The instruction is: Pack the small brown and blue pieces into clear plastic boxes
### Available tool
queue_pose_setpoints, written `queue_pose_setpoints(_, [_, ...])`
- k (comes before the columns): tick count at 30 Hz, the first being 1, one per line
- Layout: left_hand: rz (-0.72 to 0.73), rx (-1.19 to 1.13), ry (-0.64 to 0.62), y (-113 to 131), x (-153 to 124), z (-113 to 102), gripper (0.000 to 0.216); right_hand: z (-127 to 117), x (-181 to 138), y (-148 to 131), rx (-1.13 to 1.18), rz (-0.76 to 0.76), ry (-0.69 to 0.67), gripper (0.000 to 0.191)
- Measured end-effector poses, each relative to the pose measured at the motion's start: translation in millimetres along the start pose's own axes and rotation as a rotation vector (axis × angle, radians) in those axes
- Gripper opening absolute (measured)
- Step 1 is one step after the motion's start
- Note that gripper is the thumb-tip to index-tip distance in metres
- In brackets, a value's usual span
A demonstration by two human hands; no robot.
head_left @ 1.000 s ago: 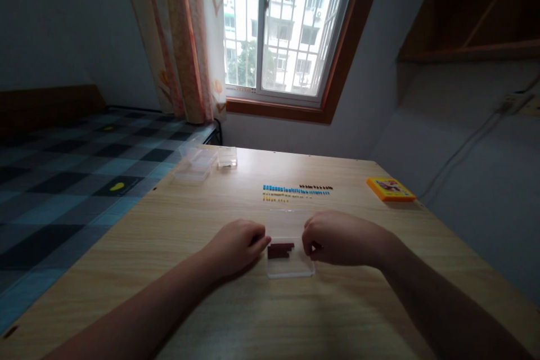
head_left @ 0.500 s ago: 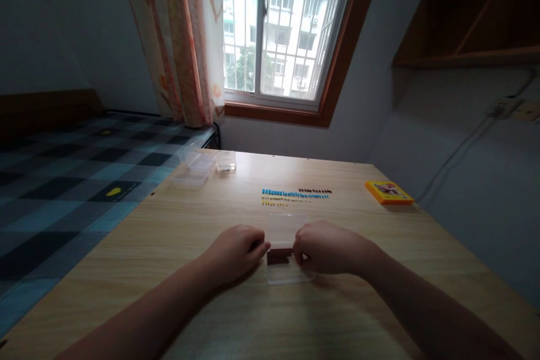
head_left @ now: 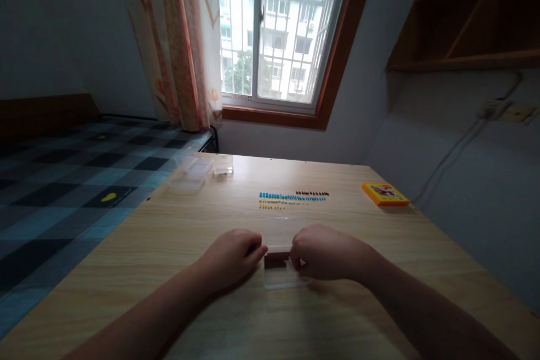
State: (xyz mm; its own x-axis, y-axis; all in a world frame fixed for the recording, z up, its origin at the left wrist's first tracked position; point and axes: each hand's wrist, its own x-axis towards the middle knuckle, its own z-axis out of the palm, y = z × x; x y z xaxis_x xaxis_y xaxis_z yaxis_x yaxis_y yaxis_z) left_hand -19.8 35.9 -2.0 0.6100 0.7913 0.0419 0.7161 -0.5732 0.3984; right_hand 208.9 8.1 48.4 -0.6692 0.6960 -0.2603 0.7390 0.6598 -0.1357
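An open clear plastic box (head_left: 276,280) lies in front of me with its see-through lid (head_left: 278,230) folded back on the far side. Inside, along the hinge side, are dark reddish-brown strips (head_left: 275,262). My left hand (head_left: 242,250) is closed at the box's left edge, thumb and fingertips pinching it. Over the right part of the box, my right hand (head_left: 320,250) has its fingers curled down into it; what they hold, if anything, is hidden. Beyond the lid, small blue pieces (head_left: 291,197), yellow pieces (head_left: 270,206) and dark red pieces (head_left: 312,193) are lined up in rows.
More clear plastic boxes (head_left: 192,173) stand at the far left corner of the wooden table (head_left: 202,315). A yellow-orange box (head_left: 385,194) lies near the right edge. Left of the table is a bed with a checked cover (head_left: 84,202); a window is behind.
The view has shifted slightly, so everything sits a little lower and further left. Both hands stay at the box, with only slight finger movement on the right.
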Motion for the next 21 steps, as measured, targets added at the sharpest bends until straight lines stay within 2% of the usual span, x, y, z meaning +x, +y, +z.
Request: queue_pose_setpoints(21, [-0.015, 0.005, -0.016, 4.7, -0.9, -2.9, 0.033, 1.8, -0.5, -4.0, 0.012, -0.006, -0.023, 0.022])
